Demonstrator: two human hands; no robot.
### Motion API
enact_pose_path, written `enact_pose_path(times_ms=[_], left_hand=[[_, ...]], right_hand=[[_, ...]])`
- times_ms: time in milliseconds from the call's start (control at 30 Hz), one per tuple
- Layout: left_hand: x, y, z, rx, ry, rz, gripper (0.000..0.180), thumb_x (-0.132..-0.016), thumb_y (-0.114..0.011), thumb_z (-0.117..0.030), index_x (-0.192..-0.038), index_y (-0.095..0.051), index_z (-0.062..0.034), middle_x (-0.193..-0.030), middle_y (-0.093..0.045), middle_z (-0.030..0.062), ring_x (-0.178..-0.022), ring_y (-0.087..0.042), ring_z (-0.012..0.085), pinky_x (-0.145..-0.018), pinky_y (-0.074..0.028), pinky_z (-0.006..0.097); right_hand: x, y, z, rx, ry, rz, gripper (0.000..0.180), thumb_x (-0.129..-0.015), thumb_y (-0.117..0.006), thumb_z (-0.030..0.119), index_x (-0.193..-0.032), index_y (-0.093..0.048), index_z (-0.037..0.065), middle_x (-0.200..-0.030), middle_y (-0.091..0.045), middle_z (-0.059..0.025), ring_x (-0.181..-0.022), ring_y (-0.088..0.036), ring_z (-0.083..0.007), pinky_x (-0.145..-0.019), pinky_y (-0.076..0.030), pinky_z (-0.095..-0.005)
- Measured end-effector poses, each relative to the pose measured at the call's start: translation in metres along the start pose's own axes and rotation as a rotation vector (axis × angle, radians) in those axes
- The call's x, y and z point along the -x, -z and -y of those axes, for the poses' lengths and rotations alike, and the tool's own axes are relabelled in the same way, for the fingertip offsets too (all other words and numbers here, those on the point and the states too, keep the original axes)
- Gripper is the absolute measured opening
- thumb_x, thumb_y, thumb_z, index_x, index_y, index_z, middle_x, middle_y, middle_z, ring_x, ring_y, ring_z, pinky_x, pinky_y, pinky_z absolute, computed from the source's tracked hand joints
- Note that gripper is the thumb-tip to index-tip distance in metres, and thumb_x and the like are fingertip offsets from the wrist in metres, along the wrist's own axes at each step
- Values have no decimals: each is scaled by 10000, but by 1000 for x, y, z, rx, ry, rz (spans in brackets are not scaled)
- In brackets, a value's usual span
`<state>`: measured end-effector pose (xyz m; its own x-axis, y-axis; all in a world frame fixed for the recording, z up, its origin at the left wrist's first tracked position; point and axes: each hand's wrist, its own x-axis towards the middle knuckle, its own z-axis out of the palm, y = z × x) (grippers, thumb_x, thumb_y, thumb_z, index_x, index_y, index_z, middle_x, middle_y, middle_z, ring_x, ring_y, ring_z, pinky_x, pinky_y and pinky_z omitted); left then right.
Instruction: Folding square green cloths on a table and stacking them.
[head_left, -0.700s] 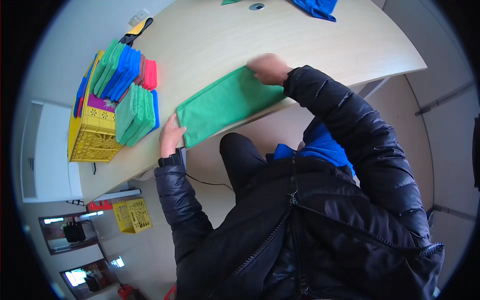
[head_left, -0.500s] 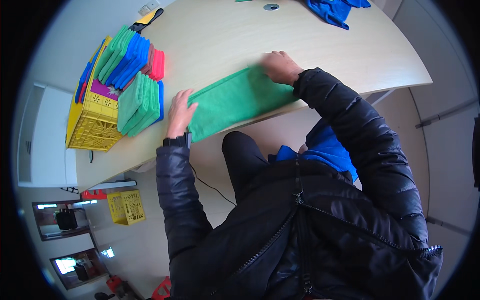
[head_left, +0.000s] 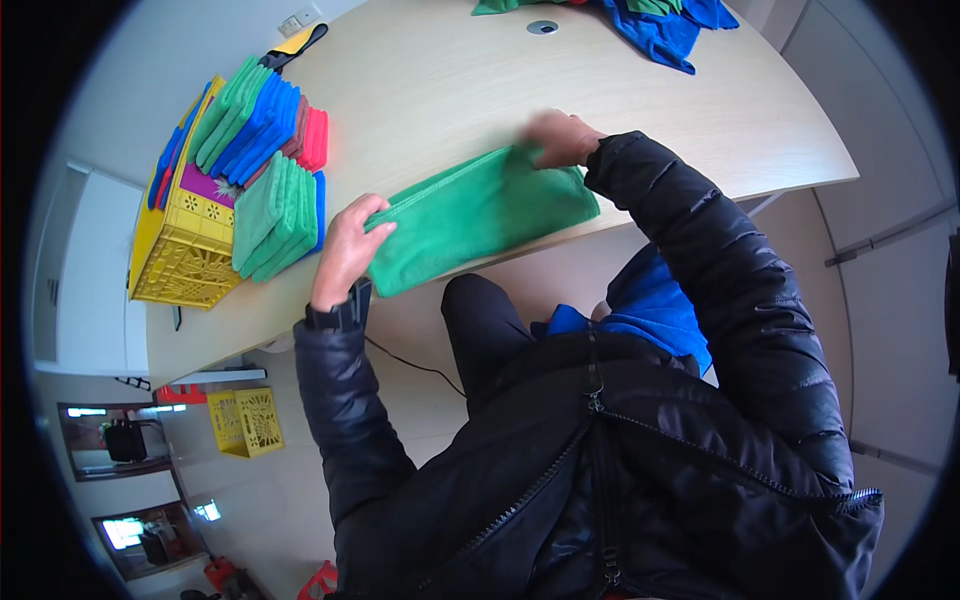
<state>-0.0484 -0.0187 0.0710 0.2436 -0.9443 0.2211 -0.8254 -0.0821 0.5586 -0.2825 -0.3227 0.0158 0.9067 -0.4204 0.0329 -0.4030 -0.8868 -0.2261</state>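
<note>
A folded green cloth lies along the near edge of the light wood table. My left hand is closed on its left end, with the thumb on the near face and the fingers by the far edge. At the far right corner of the cloth is my right hand. Its fingertips are smeared by motion, so their grip on the cloth cannot be made out. The far edge of the cloth looks slightly raised between the hands.
On the left, folded green, blue, brown and red cloths stand in rows beside a yellow plastic basket. Blue and green cloths lie loose at the far side. Another blue cloth rests on my lap. A yellow crate sits on the floor.
My left hand has shifted slightly left and down and now grips the cloth's end. The cloth's left end has moved with it. My right hand has moved only slightly.
</note>
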Motion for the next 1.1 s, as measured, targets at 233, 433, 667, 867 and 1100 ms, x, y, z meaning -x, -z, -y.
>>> enact_pose_path(times_ms=[233, 433, 667, 867, 1100], left_hand=[[7, 31, -21, -80, 82, -52, 288, -826, -739, -101, -1055, -617, 25, -953, -651, 165, -853, -622, 240, -801, -494, 333], [-85, 94, 15, -217, -66, -194, 283, -879, -725, -168, -1111, -649, -25, -988, -697, 173, -881, -667, 256, -824, -509, 342], [-117, 129, -61, -346, -176, -486, 219, -904, -685, -147, -1089, -641, -38, -1018, -687, 149, -924, -674, 295, -820, -516, 360], [-41, 32, -32, -460, -294, -448, 138, -820, -649, -25, -954, -627, -49, -973, -624, 127, -964, -609, 332, -845, -499, 412], [60, -74, -13, -349, -160, -224, 216, -727, -670, 57, -913, -631, -46, -972, -624, 104, -962, -589, 323, -836, -494, 430]], right_hand=[[18, 19, -27, -224, 117, -8, 271, -803, -699, 250, -1037, -688, 112, -944, -694, -162, -916, -660, -365, -844, -531, -427], [7, 140, -29, 34, 178, -439, 131, -849, -708, 120, -951, -676, 44, -856, -685, -135, -814, -672, -322, -733, -542, -400], [32, 234, -14, 211, 163, -760, 166, -946, -616, 190, -906, -711, 60, -787, -716, -87, -651, -656, -275, -602, -520, -389], [84, 127, -29, 296, 430, -798, 90, -826, -698, 76, -912, -672, 67, -891, -621, -86, -850, -631, -284, -734, -526, -403], [164, -4, -18, 131, 382, -445, 125, -821, -623, 76, -943, -649, 68, -921, -605, -79, -914, -600, -272, -831, -498, -394]])
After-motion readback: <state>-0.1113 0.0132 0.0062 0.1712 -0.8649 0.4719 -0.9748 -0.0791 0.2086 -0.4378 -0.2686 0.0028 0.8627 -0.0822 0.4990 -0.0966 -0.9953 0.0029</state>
